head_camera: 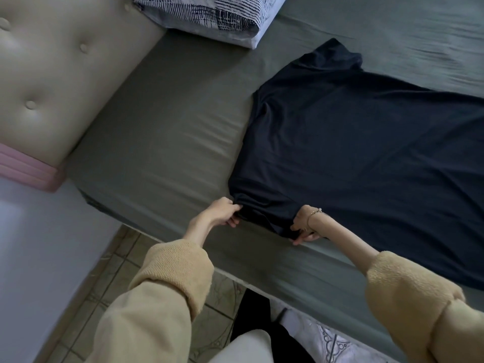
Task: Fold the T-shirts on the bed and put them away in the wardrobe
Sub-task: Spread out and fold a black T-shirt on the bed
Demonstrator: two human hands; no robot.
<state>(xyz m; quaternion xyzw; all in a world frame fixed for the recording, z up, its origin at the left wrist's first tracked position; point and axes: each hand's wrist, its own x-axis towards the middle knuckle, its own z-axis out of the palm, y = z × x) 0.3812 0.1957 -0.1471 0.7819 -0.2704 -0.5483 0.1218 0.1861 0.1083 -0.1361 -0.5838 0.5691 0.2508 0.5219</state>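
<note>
- My left hand (224, 213) pinches the near sleeve of the dark navy T-shirt (366, 153), fingers curled round a bunched bit of cloth at the sleeve's left corner
- My right hand (303, 226) grips the same sleeve at its other corner, near the bed's edge; the fingers are tucked round the hem, with the fingertips showing below the cloth
- So both grips are closed on the T-shirt, neither hand free
- A thin gold bracelet (315, 213) sits on my right wrist
- Both my arms are in a pale yellow sweater (172, 268), cuffs pushed back from the wrists
- The T-shirt lies spread flat on the bed (162, 142), on a grey-green fitted sheet; its far sleeve points toward the pillow, its body runs off to the right edge of the view
- The cloth is mostly smooth, with small creases gathered where my left hand pulls
- A pillow (209, 17) in a white case with dark blue line pattern lies at the top, well apart from the T-shirt's far sleeve
- A cream tufted headboard (52, 82) with buttons stands at the left, touching the mattress end
- A pink ribbed band (28, 166) runs under the headboard
- Below the bed's edge I see a tiled floor (217, 323) and my light trousers (243, 349)
- A white patterned cloth (330, 341) shows at the bed's lower edge; what it is I cannot tell
</note>
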